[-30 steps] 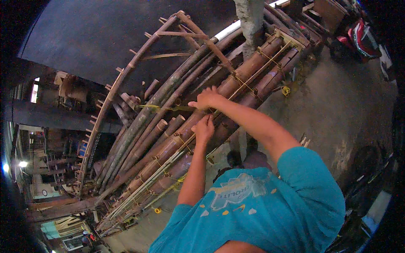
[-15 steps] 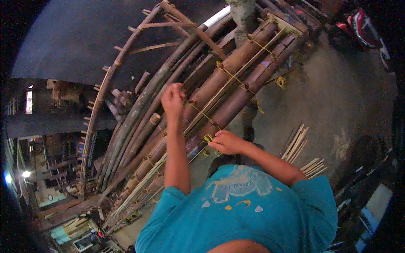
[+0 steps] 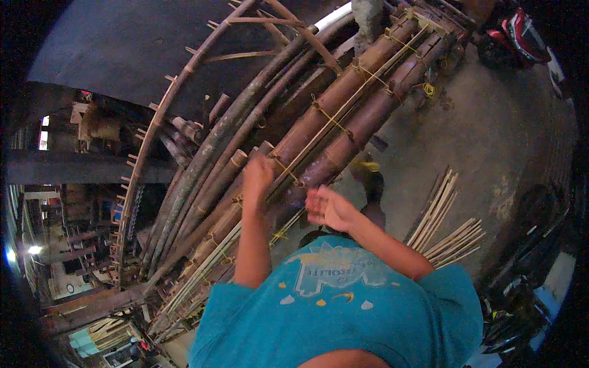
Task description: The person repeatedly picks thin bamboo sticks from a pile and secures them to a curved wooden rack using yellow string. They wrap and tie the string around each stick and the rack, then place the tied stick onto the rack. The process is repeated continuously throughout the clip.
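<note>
Two thick brown bamboo poles, an upper one (image 3: pixel 348 78) and a lower one (image 3: pixel 362 126), run side by side in front of me. A thin pale strip (image 3: pixel 351 105) lies lengthwise between them, and yellow cord (image 3: pixel 331 118) lashes across the poles at intervals. My left hand (image 3: pixel 257 176) is over the upper pole's near side, beside a lashing; motion blurs its fingers. Just below the lower pole is my right hand (image 3: pixel 331 210), palm turned inward and fingers apart, with nothing visible in it. A yellow cord tangle (image 3: pixel 279 234) hangs below the poles, between my forearms.
More long poles (image 3: pixel 227 122) lie beyond, with a curved, pegged bamboo frame (image 3: pixel 161 113) behind them. Bundled thin sticks (image 3: pixel 432 211) stand to the right. A looped cord (image 3: pixel 427 90) hangs farther along. A red and black vehicle part (image 3: pixel 518 37) is at far right.
My left hand has come down and nearer along the poles. My right hand, earlier pinching by a yellow cord loop, has turned and its fingers have parted. The view has shifted slightly.
</note>
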`<action>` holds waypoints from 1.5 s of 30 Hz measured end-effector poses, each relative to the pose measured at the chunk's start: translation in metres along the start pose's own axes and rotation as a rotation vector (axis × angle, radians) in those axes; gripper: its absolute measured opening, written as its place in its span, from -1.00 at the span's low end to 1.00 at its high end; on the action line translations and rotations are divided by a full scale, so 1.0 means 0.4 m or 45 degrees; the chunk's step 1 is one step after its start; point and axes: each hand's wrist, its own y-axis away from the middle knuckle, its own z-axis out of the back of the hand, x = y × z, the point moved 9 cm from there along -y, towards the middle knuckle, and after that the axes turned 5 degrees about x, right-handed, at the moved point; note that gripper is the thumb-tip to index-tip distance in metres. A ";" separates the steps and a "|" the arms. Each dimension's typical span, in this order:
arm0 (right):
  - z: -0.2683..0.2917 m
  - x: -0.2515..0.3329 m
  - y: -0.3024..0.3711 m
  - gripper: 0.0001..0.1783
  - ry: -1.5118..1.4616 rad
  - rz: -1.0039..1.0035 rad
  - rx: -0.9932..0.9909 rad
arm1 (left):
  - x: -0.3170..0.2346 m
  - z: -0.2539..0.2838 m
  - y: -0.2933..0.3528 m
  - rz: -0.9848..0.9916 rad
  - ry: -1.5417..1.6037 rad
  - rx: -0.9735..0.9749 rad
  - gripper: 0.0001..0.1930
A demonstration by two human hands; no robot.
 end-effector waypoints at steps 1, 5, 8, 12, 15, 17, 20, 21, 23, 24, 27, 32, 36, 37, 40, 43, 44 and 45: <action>-0.028 0.054 -0.026 -0.76 -0.029 0.351 -0.041 | 0.034 -0.063 0.036 -0.229 0.042 0.166 -0.65; -0.265 0.146 -0.028 -0.74 0.738 1.454 0.124 | -0.005 -0.095 0.107 -0.116 0.025 -0.299 -0.68; -0.509 0.011 -0.123 -0.65 2.094 1.024 0.247 | 0.006 -0.078 0.112 -0.096 0.156 -0.274 -0.70; -0.559 0.181 -0.253 -0.52 3.247 0.641 -0.290 | -0.003 -0.058 0.124 -0.023 0.261 -0.195 -0.71; -0.409 0.241 -0.341 -0.51 2.744 0.589 -0.238 | -0.009 -0.065 0.115 -0.078 0.243 -0.200 -0.70; -0.498 0.176 -0.223 -0.53 2.252 0.438 0.328 | 0.050 -0.093 0.102 0.037 0.304 -0.178 -0.71; -0.335 0.027 -0.068 -0.59 2.683 0.536 0.893 | 0.027 -0.062 0.123 0.002 0.298 -0.330 -0.71; -0.227 -0.017 -0.053 -0.62 2.910 0.366 0.862 | 0.009 -0.052 0.117 -0.060 0.252 -0.391 -0.71; -0.201 -0.041 -0.028 -0.63 2.905 0.726 0.770 | 0.000 -0.021 0.095 -0.139 0.322 -0.432 -0.72; -0.209 -0.037 -0.018 -0.64 2.888 0.908 0.727 | 0.007 -0.004 0.080 -0.157 0.438 -0.405 -0.73; -0.202 -0.010 -0.021 -0.68 2.565 0.985 0.546 | -0.038 0.126 0.001 -0.123 0.768 -0.443 -0.75; -0.119 0.078 0.073 -0.70 1.624 1.266 0.007 | 0.145 0.050 -0.158 -0.121 0.046 -0.696 -0.74; 0.017 -0.059 -0.001 -0.67 0.918 0.622 -0.269 | 0.176 0.012 -0.158 -0.136 0.105 -0.255 -0.65; 0.030 -0.148 -0.022 -0.65 0.907 0.381 -0.213 | 0.185 0.027 -0.124 -0.224 0.076 -0.206 -0.64; 0.041 -0.408 -0.092 -0.60 1.188 -0.192 0.242 | 0.245 0.146 0.054 -0.032 -0.069 -0.277 -0.59; -0.036 -0.457 -0.145 -0.62 0.272 0.067 0.163 | 0.419 0.074 0.240 0.070 -0.025 0.120 -0.59; -0.051 -0.444 -0.164 -0.64 -0.187 0.242 0.082 | 0.438 0.004 0.293 -0.026 0.073 0.358 -0.60; -0.102 -0.383 -0.174 -0.69 -0.172 0.524 0.088 | 0.439 0.000 0.318 -0.078 0.036 0.163 -0.61</action>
